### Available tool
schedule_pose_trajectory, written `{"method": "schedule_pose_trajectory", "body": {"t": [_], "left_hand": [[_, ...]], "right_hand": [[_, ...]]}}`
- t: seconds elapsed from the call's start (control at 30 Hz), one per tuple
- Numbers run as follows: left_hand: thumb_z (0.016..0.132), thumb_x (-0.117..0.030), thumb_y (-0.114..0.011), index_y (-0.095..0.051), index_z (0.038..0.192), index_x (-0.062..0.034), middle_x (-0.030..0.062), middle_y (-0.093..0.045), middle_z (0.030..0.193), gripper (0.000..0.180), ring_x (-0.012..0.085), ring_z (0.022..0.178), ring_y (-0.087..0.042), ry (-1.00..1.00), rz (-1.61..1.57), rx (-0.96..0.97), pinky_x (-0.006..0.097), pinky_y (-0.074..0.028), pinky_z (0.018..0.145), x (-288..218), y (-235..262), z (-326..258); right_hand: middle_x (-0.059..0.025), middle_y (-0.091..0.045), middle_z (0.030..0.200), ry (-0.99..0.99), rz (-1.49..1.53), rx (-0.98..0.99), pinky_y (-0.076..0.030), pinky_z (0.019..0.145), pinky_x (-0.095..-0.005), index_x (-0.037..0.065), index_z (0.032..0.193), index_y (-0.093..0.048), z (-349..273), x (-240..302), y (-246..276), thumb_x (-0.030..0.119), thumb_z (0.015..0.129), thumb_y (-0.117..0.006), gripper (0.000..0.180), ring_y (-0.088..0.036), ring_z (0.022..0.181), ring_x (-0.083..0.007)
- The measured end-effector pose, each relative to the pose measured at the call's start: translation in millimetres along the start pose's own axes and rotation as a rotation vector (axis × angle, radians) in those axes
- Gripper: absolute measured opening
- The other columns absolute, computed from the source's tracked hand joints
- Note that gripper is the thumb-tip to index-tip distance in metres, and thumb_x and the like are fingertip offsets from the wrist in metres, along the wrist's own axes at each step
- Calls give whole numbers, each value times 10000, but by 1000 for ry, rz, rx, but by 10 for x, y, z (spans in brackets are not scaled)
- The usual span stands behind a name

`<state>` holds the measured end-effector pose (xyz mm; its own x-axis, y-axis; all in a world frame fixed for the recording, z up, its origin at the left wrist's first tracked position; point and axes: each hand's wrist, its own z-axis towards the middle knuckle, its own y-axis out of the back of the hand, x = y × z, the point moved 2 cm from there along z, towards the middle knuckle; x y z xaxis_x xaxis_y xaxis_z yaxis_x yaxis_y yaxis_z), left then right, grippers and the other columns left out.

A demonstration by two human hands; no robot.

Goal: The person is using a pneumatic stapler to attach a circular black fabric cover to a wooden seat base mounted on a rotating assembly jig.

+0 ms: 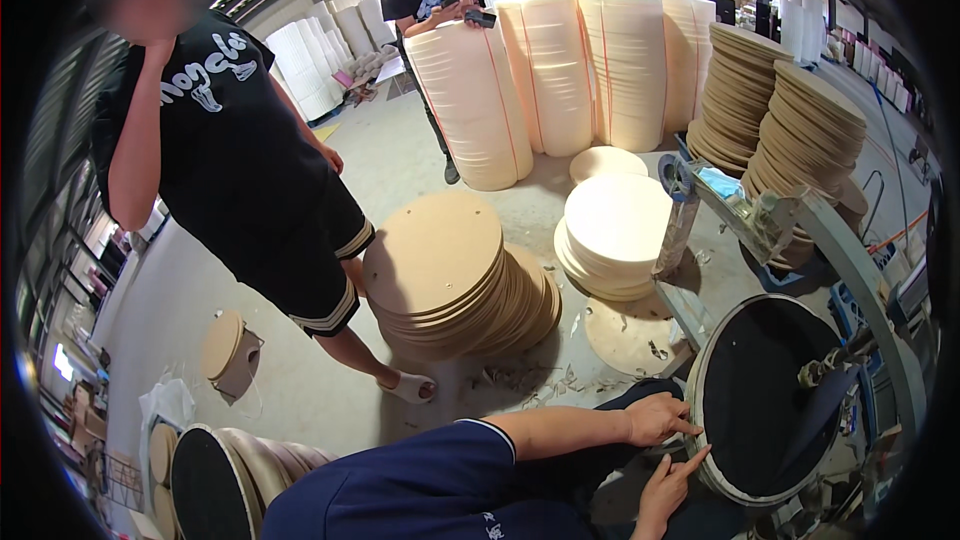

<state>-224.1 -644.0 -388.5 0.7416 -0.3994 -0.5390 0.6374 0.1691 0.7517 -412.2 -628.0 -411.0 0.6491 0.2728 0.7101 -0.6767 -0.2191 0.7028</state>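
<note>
A round piece (pixel 765 395) with a black face and a pale rim stands tilted at the right, held in a grey metal frame. My left hand (pixel 658 419) is at the left side of its rim, fingers curled and fingertips on the edge. Just below, my right hand (pixel 668 492) has its index finger stretched out to the same rim and its other fingers loosely bent. Dark cloth lies beneath my hands. What the left fingertips grip is too small to make out.
A curved grey metal arm (pixel 868 270) arches over the round piece. Stacked round boards (pixel 440 250) stand ahead, with a paler stack (pixel 615 225) beside them. A person (pixel 235 130) stands close at the left; another person (pixel 430 0) is behind tall wrapped rolls (pixel 475 105). Scraps litter the floor.
</note>
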Motion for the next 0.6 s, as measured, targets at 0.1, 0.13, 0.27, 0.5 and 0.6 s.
{"method": "schedule_pose_trajectory", "body": {"t": [0.1, 0.13, 0.27, 0.5, 0.6], "left_hand": [[839, -86, -689, -744, 1276, -264, 54, -628, 947, 475, 268, 905, -639, -9, -10, 7, 412, -467, 786, 0, 10, 14], [843, -91, -688, -742, 1281, -267, 54, -629, 948, 475, 269, 902, -639, -16, -17, 15, 410, -467, 787, 6, 4, 16], [859, -98, -685, -717, 1340, -290, 39, -618, 962, 519, 243, 931, -634, -41, 0, 39, 388, -456, 787, 26, -30, 20], [890, -125, -675, -698, 1359, -290, 50, -631, 994, 497, 253, 918, -642, -87, -15, 71, 389, -466, 788, 26, -62, 37], [888, -144, -681, -623, 1439, -229, 71, -630, 1016, 560, 273, 904, -637, -44, -13, 55, 397, -479, 797, -43, 2, 75]], "right_hand": [[-167, -647, 798, 2, 13, -3, -506, 698, -517, 84, 1691, -10, 24, 27, 11, 166, 1039, -593, 878, -672, 788, -424], [-165, -649, 803, 1, 16, -1, -509, 701, -512, 86, 1691, -13, 30, 28, 11, 163, 1038, -595, 879, -673, 789, -419], [-164, -649, 806, -15, 10, 10, -511, 706, -509, 89, 1692, -15, 43, 27, 14, 157, 1036, -597, 880, -673, 785, -416], [-162, -645, 807, -4, 10, -6, -510, 708, -514, 88, 1692, -11, 60, 37, 10, 161, 1030, -603, 891, -674, 789, -415], [-160, -646, 810, -14, 2, -11, -510, 710, -512, 85, 1691, -4, 67, -4, 27, 165, 1032, -599, 891, -674, 789, -414]]}}
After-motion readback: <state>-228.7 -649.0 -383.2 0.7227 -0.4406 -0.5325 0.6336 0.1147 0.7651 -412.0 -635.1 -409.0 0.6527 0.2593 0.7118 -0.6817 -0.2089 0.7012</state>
